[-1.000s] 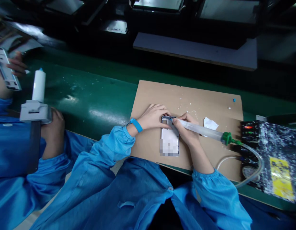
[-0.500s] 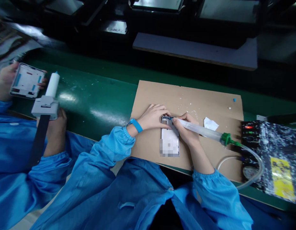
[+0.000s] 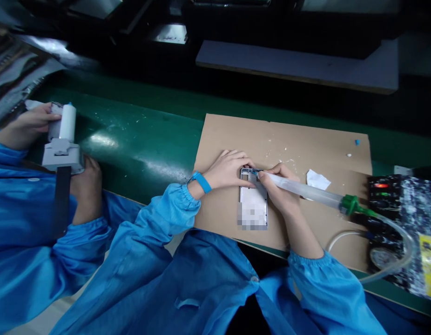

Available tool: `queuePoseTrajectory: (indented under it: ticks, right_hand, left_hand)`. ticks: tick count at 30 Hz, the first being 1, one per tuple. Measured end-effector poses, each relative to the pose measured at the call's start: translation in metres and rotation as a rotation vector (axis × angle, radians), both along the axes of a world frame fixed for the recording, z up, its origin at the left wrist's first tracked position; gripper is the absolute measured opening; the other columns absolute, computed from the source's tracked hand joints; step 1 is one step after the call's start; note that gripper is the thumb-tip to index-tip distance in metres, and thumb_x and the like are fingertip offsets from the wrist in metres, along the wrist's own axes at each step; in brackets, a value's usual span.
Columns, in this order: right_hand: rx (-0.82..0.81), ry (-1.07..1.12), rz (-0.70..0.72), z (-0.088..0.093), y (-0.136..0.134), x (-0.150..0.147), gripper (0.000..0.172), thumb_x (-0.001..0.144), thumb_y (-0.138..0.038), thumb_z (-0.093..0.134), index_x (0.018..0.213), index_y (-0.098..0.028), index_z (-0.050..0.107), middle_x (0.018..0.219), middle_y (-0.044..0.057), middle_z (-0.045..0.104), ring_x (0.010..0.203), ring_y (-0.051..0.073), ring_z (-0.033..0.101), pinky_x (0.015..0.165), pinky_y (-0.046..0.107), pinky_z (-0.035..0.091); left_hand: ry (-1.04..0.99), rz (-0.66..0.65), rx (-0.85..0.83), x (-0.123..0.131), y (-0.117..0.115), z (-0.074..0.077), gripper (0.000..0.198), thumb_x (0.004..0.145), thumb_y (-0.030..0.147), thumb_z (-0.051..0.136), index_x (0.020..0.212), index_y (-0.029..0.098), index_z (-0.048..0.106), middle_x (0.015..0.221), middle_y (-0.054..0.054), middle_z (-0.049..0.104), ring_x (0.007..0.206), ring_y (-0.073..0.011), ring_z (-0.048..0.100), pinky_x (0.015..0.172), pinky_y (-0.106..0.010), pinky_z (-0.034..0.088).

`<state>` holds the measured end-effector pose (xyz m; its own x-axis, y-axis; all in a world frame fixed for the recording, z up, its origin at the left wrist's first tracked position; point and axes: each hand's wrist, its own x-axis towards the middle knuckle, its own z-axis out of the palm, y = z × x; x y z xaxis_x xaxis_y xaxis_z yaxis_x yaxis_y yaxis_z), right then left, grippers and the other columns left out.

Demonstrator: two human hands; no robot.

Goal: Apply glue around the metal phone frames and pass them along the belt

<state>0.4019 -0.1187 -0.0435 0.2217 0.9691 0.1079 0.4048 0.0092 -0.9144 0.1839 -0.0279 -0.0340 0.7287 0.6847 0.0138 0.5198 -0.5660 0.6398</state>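
Note:
A pale phone frame [image 3: 253, 204] lies on a brown cardboard sheet [image 3: 232, 135]. My left hand [image 3: 229, 170], with a blue band at its wrist, grips the frame's upper left edge between thumb and fingers. In my right hand [image 3: 280, 188] is a translucent syringe [image 3: 309, 190], its tip down at the frame's top edge. The tip itself is hidden by the fingers. A green cap [image 3: 348, 204] joins the syringe's back end to a clear tube [image 3: 406, 237].
A speckled black box [image 3: 404, 200] with lit displays stands at the right. White paper [image 3: 318, 179] and a blue bit [image 3: 357, 142] lie on the cardboard. On the left, a co-worker's hands [image 3: 86, 190] hold a grey dispensing gun [image 3: 63, 156] and a pale part.
The view has shifted slightly, moving the cardboard and box rightward in the picture. My hands keep their hold. The co-worker's pale frame, seen flat before, is now mostly behind the gun's white tube.

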Motion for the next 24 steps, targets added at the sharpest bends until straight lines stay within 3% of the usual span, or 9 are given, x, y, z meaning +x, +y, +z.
queuePoseTrajectory:
  ticks: [12,24]
  right_hand:
    - [0.073,0.071,-0.163,-0.0047,0.0029,0.0016,0.04,0.081,-0.057,0.092,0.074,-0.026,0.068,0.065,0.006,0.067,0.056,0.024,0.061,0.058,0.037,0.046]
    - [0.094,0.11,-0.267,-0.0021,0.0079,-0.0028,0.035,0.07,-0.05,0.088,0.073,-0.024,0.066,0.059,0.003,0.065,0.049,0.022,0.06,0.052,0.03,0.048]
  left_hand:
    - [0.033,-0.027,-0.005,-0.0015,0.0009,0.0043,0.049,0.095,0.06,0.092,0.132,0.031,0.078,0.135,-0.006,0.075,0.135,-0.0337,0.066,0.114,-0.048,0.041]
    - [-0.016,-0.032,0.029,-0.0028,0.002,0.0023,0.047,0.097,0.055,0.091,0.132,0.027,0.076,0.135,-0.005,0.076,0.133,-0.0283,0.07,0.112,-0.042,0.043]
